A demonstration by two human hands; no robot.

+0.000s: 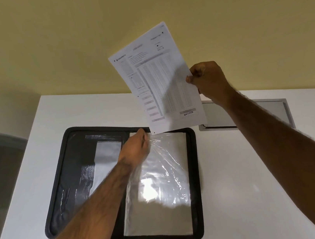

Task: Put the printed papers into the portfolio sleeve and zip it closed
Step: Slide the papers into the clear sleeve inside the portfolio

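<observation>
Black fabric edges the zip portfolio (194, 173), which lies open and flat on the white desk (255, 187), nearer its left edge than its right. Its right half carries a clear plastic sleeve (159, 186), creased and glaring with reflected light. The left hand (138, 146) pinches the sleeve's top edge near the portfolio's spine, fingers closed on the plastic. The right hand (208, 79) is raised above the desk's far edge, thumb and fingers clamped on the right margin of the printed papers (158, 80), which hang tilted with their bottom edge just above the sleeve's top. A grey recessed cable flap (273, 112) sits in the desk behind the right forearm.
</observation>
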